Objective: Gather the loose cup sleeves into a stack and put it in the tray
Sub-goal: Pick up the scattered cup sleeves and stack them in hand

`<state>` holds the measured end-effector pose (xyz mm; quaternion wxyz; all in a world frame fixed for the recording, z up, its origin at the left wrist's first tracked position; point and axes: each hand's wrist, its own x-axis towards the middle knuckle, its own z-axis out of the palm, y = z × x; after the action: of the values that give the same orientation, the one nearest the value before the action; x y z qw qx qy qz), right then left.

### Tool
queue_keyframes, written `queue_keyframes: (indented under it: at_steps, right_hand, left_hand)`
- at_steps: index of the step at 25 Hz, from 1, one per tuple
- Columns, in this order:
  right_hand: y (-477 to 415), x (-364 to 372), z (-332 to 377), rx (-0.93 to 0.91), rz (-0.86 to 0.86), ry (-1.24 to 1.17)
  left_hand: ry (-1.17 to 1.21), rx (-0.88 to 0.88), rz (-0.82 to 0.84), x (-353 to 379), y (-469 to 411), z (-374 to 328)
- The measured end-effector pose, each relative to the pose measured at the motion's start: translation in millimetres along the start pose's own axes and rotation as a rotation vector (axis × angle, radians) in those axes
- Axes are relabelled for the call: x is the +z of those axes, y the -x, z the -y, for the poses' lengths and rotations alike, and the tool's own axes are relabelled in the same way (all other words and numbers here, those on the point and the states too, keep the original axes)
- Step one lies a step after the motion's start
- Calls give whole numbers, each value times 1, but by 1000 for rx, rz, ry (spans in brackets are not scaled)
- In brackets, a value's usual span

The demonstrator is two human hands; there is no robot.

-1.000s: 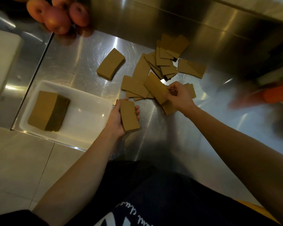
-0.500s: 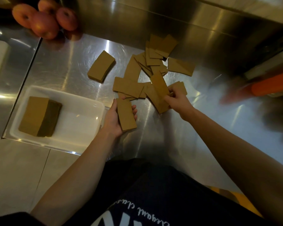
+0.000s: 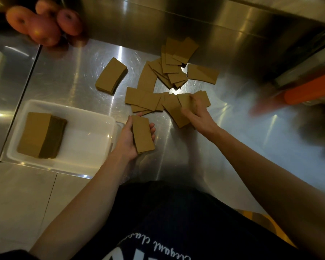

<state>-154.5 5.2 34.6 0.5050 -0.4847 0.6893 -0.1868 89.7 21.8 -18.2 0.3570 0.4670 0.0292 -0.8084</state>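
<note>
Steel counter (image 3: 73, 72): tray (image 3: 69, 107), loose sleeves (image 3: 144, 98), one stack (image 3: 111, 76)

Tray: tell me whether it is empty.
No, a stack of cup sleeves lies in the left part of the white tray.

One wide-angle camera, worn on the head, looks forward and steeply down from close above the steel counter (image 3: 73, 72), left hand (image 3: 129, 136) and right hand (image 3: 197, 114) near mid-frame.

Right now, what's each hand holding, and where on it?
Left hand holds a small stack of sleeves across its long edges. Right hand rests on the loose sleeves; blur hides any grip.
</note>
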Motion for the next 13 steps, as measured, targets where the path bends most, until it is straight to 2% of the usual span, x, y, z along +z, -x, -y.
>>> queue_keyframes:
  at_steps: [13]
  right_hand:
    - [-4,-15,-17,178,-119,74]
  left_hand:
    - [-14,15,-18,-3,5,2]
